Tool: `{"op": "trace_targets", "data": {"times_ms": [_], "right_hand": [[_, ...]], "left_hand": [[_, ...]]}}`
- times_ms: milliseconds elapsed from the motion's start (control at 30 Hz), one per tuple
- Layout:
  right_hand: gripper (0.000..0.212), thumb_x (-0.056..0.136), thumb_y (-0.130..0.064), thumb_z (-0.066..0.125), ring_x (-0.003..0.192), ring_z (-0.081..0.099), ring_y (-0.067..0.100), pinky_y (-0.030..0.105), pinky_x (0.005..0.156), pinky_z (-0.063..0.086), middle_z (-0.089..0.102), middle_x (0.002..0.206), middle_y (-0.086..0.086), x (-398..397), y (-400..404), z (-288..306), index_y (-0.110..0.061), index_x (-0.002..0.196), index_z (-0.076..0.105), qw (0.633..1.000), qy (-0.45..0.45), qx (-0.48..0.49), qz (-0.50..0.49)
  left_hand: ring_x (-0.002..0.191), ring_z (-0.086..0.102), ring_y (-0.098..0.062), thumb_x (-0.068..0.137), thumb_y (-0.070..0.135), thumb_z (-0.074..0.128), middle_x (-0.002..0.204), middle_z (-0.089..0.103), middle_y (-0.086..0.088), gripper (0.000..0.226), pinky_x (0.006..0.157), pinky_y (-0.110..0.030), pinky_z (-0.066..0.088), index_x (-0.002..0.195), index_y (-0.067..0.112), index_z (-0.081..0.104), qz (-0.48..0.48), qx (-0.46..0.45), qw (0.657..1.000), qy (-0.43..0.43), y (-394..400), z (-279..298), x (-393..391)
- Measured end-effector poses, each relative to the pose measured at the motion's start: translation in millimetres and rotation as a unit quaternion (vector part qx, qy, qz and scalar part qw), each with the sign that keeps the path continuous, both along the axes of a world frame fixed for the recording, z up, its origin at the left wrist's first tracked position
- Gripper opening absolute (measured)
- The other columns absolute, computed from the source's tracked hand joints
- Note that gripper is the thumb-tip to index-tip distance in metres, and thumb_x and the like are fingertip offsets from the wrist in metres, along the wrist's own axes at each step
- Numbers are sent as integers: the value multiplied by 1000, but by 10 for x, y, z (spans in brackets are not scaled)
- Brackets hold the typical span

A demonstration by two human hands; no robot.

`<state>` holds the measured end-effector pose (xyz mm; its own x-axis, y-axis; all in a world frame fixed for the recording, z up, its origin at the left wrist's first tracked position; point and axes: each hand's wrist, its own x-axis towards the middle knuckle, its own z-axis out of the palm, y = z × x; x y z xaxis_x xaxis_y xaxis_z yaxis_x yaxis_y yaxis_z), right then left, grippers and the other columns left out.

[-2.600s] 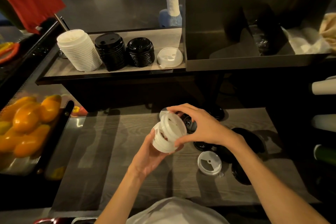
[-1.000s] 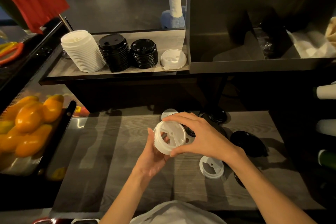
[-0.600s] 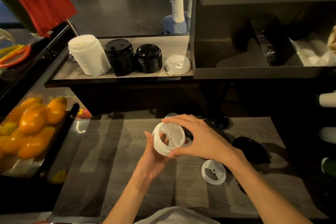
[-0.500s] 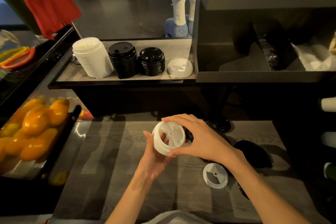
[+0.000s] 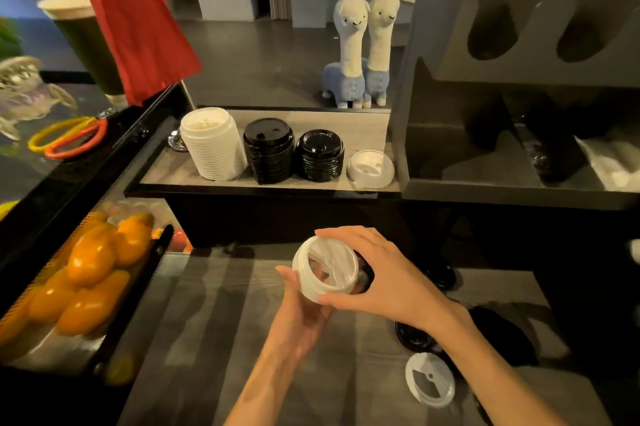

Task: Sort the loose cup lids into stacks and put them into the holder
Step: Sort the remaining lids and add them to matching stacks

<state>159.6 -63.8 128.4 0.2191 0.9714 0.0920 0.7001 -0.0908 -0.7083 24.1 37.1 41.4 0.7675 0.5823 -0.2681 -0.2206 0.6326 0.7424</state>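
We see both hands holding a short stack of white lids [image 5: 325,271] above the grey wooden counter [image 5: 221,321], tilted so its top faces up and to the right. The left hand [image 5: 301,311] cups the stack from below, fingers curled up its near side, while the right hand [image 5: 384,276] clasps it from the right, fingers arched over the top rim and thumb pressed under the lower edge. On the counter near the right forearm lies 1 loose white lid [image 5: 430,379], and dark lids [image 5: 414,337] lie just beyond it, partly hidden by the arm. On the raised shelf [image 5: 166,169] behind stand 4 sorted groups in a row: a tall white stack [image 5: 213,145], 2 black stacks [image 5: 268,152] side by side, and a low white lid pile [image 5: 370,167] at the right end. To the right of the shelf rises a dark holder [image 5: 519,27] with round openings. We also see 2 llama toys [image 5: 360,48] behind the shelf, orange fruit [image 5: 93,263] in a case at the left, and a red flag [image 5: 135,13].
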Motion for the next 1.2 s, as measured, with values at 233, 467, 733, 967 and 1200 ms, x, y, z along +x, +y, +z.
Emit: {"op": "trace_targets", "data": {"times_ms": [233, 467, 733, 967, 1200], "right_hand": [[85, 76, -52, 88, 132, 46, -6, 30, 109, 50, 48, 141, -28, 61, 322, 306, -61, 146, 41, 1000, 14, 24, -3], [89, 77, -43, 90, 135, 49, -3, 36, 113, 47, 56, 144, -23, 205, 825, 698, -52, 151, 41, 998, -7, 34, 56], [82, 80, -49, 85, 130, 52, 3, 35, 106, 48, 57, 140, -21, 34, 1634, 1229, -52, 149, 42, 990, -72, 82, 89], [84, 79, -43, 87, 125, 56, 8, 40, 110, 48, 61, 136, -12, 71, 2428, 1456, -32, 150, 45, 991, -81, 86, 55], [87, 79, -53, 83, 132, 52, 14, 41, 114, 42, 56, 146, -8, 210, 3015, 1364, -32, 153, 43, 976, -184, -46, 104]], "left_hand": [[121, 67, -37, 79, 75, 31, 132, 68, -18, 87, 105, -48, 51, 141, 16, 52, -10, 28, 999, -12, 358, 312, 22], [125, 65, -30, 78, 75, 59, 132, 70, -7, 87, 93, -43, 59, 147, 23, 46, -4, 137, 990, -21, 852, 688, -11], [133, 59, -21, 71, 73, 75, 142, 64, 2, 96, 107, -41, 51, 151, 31, 42, 71, 274, 958, -50, 1441, 1267, -194], [120, 59, -2, 74, 63, 77, 135, 56, 12, 86, 95, -23, 54, 149, 42, 39, 230, 452, 856, 98, 2119, 1413, -449], [129, 49, -11, 61, 61, 90, 142, 42, 3, 109, 109, -36, 46, 150, 33, 34, 182, 496, 824, 206, 2636, 991, -375]]}}
